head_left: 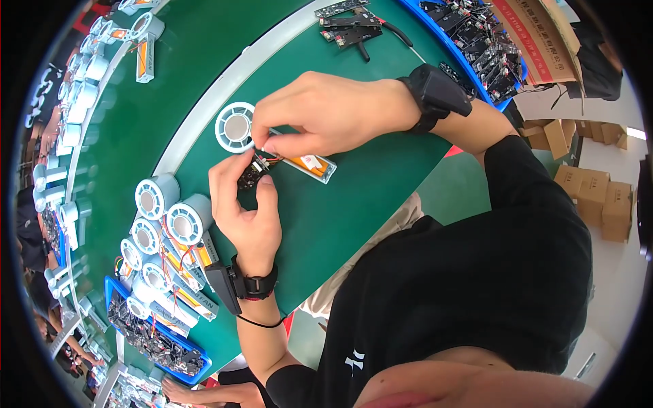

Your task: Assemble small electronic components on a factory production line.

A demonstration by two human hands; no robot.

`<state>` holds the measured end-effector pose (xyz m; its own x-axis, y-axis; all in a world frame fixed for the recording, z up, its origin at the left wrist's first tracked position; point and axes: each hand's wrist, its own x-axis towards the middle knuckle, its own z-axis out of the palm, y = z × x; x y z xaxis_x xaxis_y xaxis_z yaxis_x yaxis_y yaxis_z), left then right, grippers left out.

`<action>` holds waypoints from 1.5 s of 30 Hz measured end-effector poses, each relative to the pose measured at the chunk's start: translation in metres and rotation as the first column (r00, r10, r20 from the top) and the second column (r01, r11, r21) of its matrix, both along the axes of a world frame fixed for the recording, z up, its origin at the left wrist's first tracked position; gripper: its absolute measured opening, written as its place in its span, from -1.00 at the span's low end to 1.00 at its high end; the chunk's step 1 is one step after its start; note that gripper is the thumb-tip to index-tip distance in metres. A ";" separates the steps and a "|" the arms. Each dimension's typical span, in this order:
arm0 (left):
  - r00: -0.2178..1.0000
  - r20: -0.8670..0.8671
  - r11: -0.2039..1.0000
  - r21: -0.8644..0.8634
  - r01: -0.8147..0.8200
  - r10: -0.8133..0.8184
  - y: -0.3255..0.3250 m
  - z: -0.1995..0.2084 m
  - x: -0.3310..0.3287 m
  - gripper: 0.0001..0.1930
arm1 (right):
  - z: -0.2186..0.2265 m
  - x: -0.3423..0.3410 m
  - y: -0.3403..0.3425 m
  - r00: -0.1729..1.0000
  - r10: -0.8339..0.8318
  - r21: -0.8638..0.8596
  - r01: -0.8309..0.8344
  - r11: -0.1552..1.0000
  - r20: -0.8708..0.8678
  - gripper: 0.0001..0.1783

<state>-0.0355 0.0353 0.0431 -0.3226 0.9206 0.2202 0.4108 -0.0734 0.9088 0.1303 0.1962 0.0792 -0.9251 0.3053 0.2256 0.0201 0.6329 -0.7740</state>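
My left hand (246, 211) is closed on a small black circuit board (253, 174) with white sockets, held between thumb and fingers. My right hand (316, 115) arches over it, its thumb and forefinger pinched at the board's upper edge on what looks like a thin wire; the fingertips hide its end. Thin coloured wires (273, 160) run from the board toward an open handle (314, 167) with an orange battery inside. The pale blue round fan head (235, 127) of this handheld fan lies beside my right fingers. My right hand covers the middle of the fan.
Several fans (158, 197) with wired handles are grouped left of my left wrist. A blue tray (197, 374) of circuit boards is beyond them; another blue tray (509, 102) stands upper right beside a cardboard box (537, 41). Loose boards (350, 28) and a black-handled tool (398, 32) lie at the far edge.
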 end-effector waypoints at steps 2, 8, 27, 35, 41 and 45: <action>0.997 0.073 0.999 0.031 0.029 -0.032 -0.001 -0.003 0.003 -0.64 | -0.004 -0.001 -0.005 0.997 0.012 0.044 -0.008 0.999 -0.077 -0.87; 0.985 0.160 0.998 0.035 0.055 -0.060 0.004 -0.008 0.001 -0.65 | -0.007 0.000 -0.001 0.996 -0.014 -0.180 -0.003 0.984 -0.090 -0.87; 0.937 0.346 0.998 0.010 0.054 -0.054 0.011 0.002 0.024 -0.74 | -0.010 0.012 0.007 1.000 0.010 -0.146 -0.013 0.989 -0.021 -0.83; 0.854 0.520 0.981 -0.171 0.089 0.013 0.011 0.008 0.021 -0.81 | -0.014 0.002 0.000 0.950 0.102 0.325 0.000 0.946 -0.294 -0.71; 0.899 0.437 0.990 -0.136 0.042 0.022 0.010 0.013 0.023 -0.82 | -0.012 0.001 0.000 0.953 0.109 0.343 -0.006 0.939 -0.282 -0.68; 0.912 0.410 0.997 -0.043 0.056 -0.033 0.011 0.007 0.022 -0.81 | -0.010 0.000 -0.002 0.960 0.073 0.395 0.042 0.918 -0.271 -0.72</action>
